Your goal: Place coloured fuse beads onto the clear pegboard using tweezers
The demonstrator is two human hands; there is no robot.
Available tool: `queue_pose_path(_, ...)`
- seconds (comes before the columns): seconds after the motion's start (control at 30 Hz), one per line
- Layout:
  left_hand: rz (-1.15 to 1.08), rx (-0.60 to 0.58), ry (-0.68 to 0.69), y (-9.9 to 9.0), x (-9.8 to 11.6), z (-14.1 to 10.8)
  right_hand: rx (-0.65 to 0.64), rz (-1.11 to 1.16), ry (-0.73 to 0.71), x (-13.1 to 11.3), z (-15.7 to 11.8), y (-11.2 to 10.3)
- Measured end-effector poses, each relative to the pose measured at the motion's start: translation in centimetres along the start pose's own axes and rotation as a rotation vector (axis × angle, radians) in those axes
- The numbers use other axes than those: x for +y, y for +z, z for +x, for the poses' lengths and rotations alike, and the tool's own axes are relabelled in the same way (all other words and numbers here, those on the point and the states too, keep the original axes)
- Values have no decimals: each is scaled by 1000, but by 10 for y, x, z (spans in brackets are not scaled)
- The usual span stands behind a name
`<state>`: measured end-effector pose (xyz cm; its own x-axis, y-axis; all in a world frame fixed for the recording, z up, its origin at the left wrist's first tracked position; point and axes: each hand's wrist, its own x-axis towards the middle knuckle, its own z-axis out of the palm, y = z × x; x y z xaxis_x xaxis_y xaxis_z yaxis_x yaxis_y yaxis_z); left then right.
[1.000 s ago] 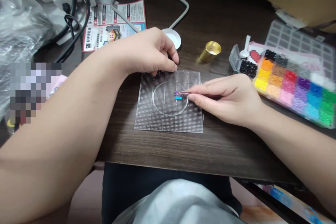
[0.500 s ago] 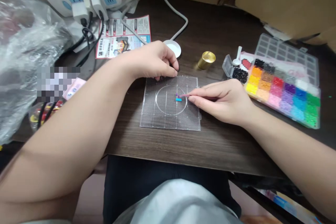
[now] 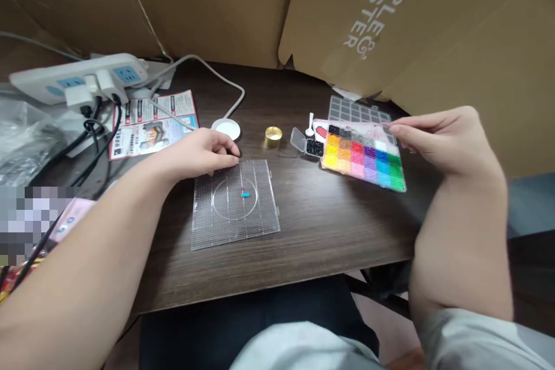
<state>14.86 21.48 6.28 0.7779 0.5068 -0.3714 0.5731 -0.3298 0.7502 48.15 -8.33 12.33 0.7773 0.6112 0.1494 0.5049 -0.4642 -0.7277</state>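
A clear square pegboard lies on the dark table, with a few blue beads and a speck of purple near the centre of its circle outline. My left hand rests at its far edge, fingers loosely curled and thumb near the rim. Over at the right, my right hand pinches slim pinkish tweezers, mostly hidden by the fingers. Their tips are above the far right part of a sectioned bead box filled with many colours. What the tips hold, if anything, is too small to tell.
Beside the bead box are a small open case of black beads and a white scoop. A gold tin and a white round disc stand behind the pegboard. A power strip, leaflet and cables lie left; cardboard walls the back.
My right hand has moved from the pegboard's centre to the bead box, carrying the tweezers. The view has swung right; my left hand stays at the pegboard's far edge.
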Motion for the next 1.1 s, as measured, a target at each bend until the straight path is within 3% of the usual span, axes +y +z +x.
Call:
queue_pose_path(0.13,-27,-3,-29,0,3,-3,-213,-159,246,21,14,-22)
queue_pose_path(0.27,-23,2,-38,1,4,-2,-361,-166,291,32,24,-26)
queue_pose_path(0.5,-3,-14,-53,0,3,-1,-309,-154,335,34,26,-30)
queue_pose_path(0.63,-14,-1,-41,1,3,-1,-199,-93,297,33,22,-29)
queue_pose_path(0.73,-22,14,-29,2,2,-2,-124,58,236,19,13,-5)
queue_pose_path(0.83,-45,16,-8,4,3,-4,-134,342,53,-10,-11,43)
queue_pose_path(0.93,-57,17,28,6,4,-4,-426,512,-225,-41,-47,98)
queue_pose_path(1.0,-53,27,40,7,4,-4,-619,450,-353,-55,-66,129)
queue_pose_path(1.1,-42,36,34,7,4,-3,-718,429,-431,-60,-74,161)
